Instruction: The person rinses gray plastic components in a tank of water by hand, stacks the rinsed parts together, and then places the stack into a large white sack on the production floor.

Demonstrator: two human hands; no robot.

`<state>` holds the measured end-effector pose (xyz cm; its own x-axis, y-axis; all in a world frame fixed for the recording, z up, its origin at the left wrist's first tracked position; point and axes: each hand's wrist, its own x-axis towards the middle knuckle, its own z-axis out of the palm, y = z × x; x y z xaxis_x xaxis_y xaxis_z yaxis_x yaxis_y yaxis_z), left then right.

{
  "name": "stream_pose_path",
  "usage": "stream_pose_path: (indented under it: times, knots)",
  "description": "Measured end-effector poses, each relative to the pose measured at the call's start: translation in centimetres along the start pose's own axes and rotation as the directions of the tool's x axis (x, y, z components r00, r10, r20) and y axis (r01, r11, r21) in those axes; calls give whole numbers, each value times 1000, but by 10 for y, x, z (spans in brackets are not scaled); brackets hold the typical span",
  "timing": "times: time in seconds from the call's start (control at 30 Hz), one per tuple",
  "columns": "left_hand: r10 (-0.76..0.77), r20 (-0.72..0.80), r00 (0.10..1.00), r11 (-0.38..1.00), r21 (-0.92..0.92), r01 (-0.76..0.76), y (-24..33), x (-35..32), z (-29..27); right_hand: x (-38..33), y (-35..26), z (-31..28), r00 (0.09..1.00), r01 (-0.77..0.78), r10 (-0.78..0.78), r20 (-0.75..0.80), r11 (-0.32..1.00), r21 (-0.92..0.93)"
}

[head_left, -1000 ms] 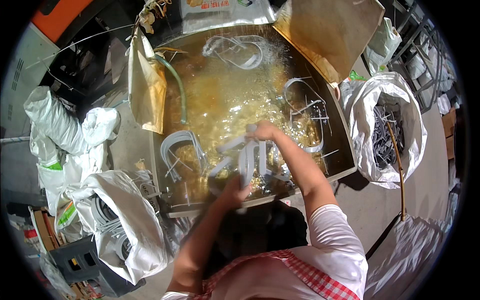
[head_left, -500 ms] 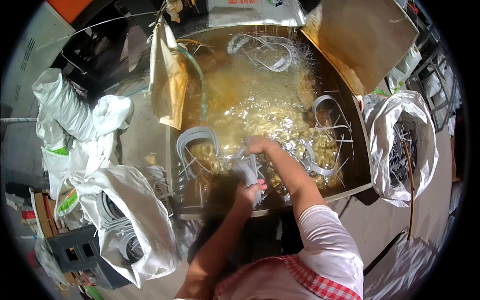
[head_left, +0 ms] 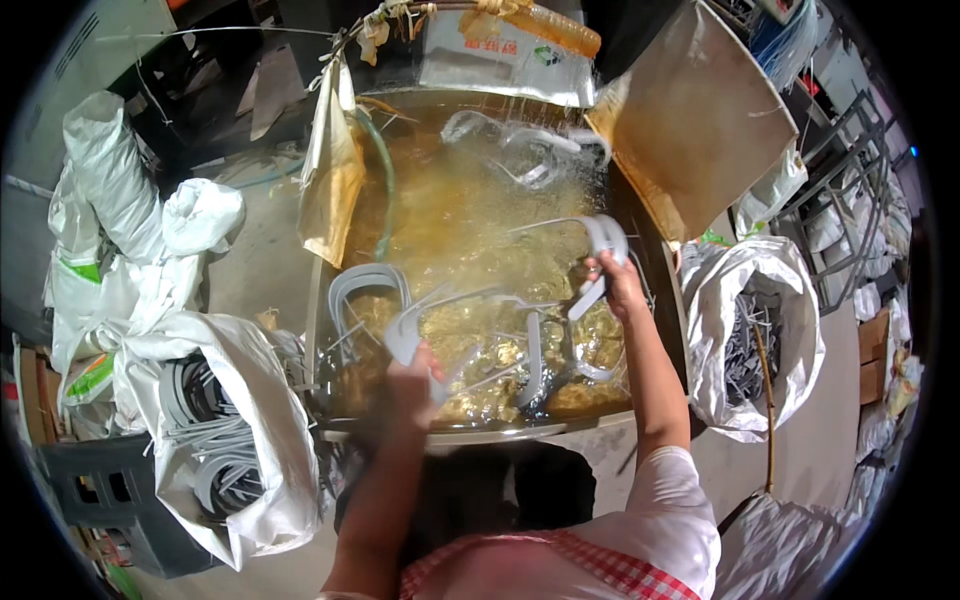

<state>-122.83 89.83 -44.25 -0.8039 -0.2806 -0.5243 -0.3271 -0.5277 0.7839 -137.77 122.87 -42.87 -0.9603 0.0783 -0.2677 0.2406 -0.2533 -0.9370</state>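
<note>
Hands (head_left: 415, 372) (head_left: 618, 283) each keep a closed grip on a grey curved frame (head_left: 440, 312) (head_left: 597, 240) above the tank (head_left: 640, 420)

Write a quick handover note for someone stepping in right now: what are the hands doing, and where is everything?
Left hand: gripping a grey U-shaped plastic piece, lifted at the tank's near edge.
Right hand: gripping another grey curved plastic piece, raised over the water.
Metal tank of yellowish water: more grey pieces lie in it.
White sack on the left holds grey pieces; so does the white sack on the right.
Done: two pieces in hand. Left: the pieces in the tank.
</note>
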Motion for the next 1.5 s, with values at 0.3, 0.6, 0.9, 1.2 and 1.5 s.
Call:
stream_pose_path:
  times: [0.3,0.6,0.9,1.2,1.5]
  knots:
    - [485,297,822,417,748,-516,-22,-8,37,-42,-66,4,806,456,-502,-314,865,-210]
    - [335,484,808,165,814,-556,3,-27,58,-82,-46,88,843,419,-516,152,454,-786]
    - [474,381,794,380,725,-575,12,-45,51,-18,-83,19,624,516,-404,-669,856,-36]
    - [215,170,962,934,254,-253,-38,-33,44,14,-92,-45,621,582,-81,-780,714,390]
    - [154,197,968,931,-356,-76,14,-31,45,-60,-62,21,939,342,-277,203,815,-468]
